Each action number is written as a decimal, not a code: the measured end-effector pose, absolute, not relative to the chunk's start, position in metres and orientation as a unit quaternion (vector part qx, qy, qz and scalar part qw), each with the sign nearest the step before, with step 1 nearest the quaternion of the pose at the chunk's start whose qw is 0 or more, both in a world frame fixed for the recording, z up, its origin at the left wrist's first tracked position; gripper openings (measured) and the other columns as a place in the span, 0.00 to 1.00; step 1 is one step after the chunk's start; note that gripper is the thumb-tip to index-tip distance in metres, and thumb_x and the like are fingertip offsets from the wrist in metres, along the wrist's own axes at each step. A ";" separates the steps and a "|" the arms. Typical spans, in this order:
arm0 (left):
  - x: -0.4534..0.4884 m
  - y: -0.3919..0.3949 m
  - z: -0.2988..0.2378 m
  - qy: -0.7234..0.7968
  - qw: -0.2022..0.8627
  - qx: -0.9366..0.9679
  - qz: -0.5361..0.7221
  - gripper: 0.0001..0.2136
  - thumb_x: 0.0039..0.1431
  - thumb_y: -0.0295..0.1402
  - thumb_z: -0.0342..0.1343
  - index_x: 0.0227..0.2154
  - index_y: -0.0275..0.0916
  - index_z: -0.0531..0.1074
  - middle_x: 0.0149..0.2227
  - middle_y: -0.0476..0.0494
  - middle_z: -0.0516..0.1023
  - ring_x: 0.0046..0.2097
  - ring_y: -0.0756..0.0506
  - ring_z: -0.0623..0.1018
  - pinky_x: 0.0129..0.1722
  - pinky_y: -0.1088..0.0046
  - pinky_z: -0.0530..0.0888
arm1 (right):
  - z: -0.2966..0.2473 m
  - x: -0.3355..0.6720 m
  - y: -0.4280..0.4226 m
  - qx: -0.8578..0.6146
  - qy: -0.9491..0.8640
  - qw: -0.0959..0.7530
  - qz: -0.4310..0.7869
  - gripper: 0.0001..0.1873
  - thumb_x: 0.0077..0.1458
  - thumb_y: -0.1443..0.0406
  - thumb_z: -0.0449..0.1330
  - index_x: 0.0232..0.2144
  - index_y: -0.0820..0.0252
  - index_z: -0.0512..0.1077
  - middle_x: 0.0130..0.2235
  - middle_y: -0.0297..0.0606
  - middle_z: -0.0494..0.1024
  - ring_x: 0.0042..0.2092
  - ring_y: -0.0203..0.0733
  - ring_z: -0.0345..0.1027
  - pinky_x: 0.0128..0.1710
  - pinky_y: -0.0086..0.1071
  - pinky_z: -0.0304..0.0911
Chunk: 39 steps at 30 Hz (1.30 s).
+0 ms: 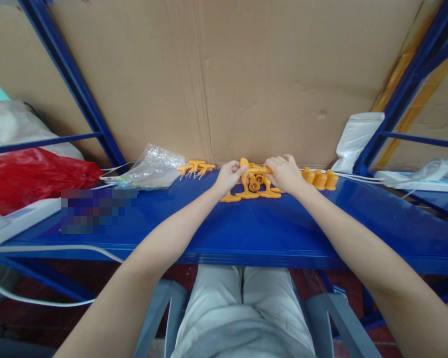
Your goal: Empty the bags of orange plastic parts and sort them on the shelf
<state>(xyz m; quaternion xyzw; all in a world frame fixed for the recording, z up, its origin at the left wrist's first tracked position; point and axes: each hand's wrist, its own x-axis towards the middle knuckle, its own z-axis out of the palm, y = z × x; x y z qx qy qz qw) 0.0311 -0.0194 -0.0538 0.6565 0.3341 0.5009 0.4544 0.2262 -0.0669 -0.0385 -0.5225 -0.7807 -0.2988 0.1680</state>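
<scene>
Both hands meet over the table at an orange plastic T-shaped piece. My left hand pinches its left end between thumb and fingers. Round its right end my right hand is closed, and the fingers hide that part. Several more orange parts with wide curved bases lie beneath and around the hands, and a round opening faces me. Left of my left hand lie several orange corkscrew handles with metal spirals. Several orange ribbed cylinders stand to the right of my right hand.
The blue metal table backs onto a cardboard wall. Clear plastic bags, a red bag and a white power strip are on the left. At the right are a white packet and cables. Blue posts frame both sides.
</scene>
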 end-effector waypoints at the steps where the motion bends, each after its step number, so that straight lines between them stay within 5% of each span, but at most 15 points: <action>1: 0.032 -0.021 -0.053 0.338 0.460 0.652 0.500 0.08 0.64 0.24 0.55 0.29 0.38 0.66 0.21 0.52 0.77 0.22 0.52 0.77 0.26 0.78 0.74 | -0.038 0.225 -0.067 -0.525 -0.778 0.166 -0.302 0.12 0.59 0.67 0.53 0.45 0.62 0.71 0.43 0.52 0.80 0.48 0.57 0.69 0.53 0.48 0.51; 11: 0.030 -0.014 -0.058 0.326 0.442 0.675 0.492 0.06 0.65 0.26 0.55 0.31 0.37 0.68 0.23 0.50 0.77 0.22 0.52 0.77 0.26 0.78 0.75 | -0.043 0.230 -0.061 -0.516 -0.798 0.166 -0.264 0.11 0.60 0.64 0.54 0.43 0.61 0.69 0.40 0.50 0.80 0.45 0.55 0.72 0.54 0.47 0.54; 21: 0.024 -0.006 -0.066 0.282 0.271 0.758 0.522 0.04 0.57 0.27 0.61 0.32 0.39 0.71 0.34 0.48 0.81 0.42 0.46 0.82 0.45 0.71 0.77 | -0.048 0.233 -0.057 -0.521 -0.823 0.150 -0.168 0.16 0.65 0.61 0.54 0.50 0.61 0.74 0.49 0.49 0.82 0.49 0.52 0.75 0.49 0.42 0.61; 31: 0.033 -0.017 -0.057 0.329 0.447 0.652 0.517 0.07 0.63 0.27 0.57 0.30 0.39 0.65 0.25 0.52 0.77 0.25 0.52 0.79 0.30 0.78 0.76 | -0.038 0.228 -0.065 -0.532 -0.784 0.161 -0.275 0.12 0.63 0.63 0.54 0.46 0.60 0.72 0.44 0.51 0.82 0.49 0.56 0.72 0.52 0.45 0.53; 39: 0.037 -0.031 -0.048 0.358 0.510 0.595 0.507 0.09 0.64 0.31 0.59 0.29 0.38 0.66 0.24 0.50 0.78 0.23 0.50 0.80 0.25 0.77 0.75 | -0.036 0.222 -0.070 -0.544 -0.760 0.152 -0.321 0.11 0.61 0.67 0.52 0.46 0.60 0.68 0.43 0.52 0.81 0.47 0.56 0.70 0.52 0.46 0.51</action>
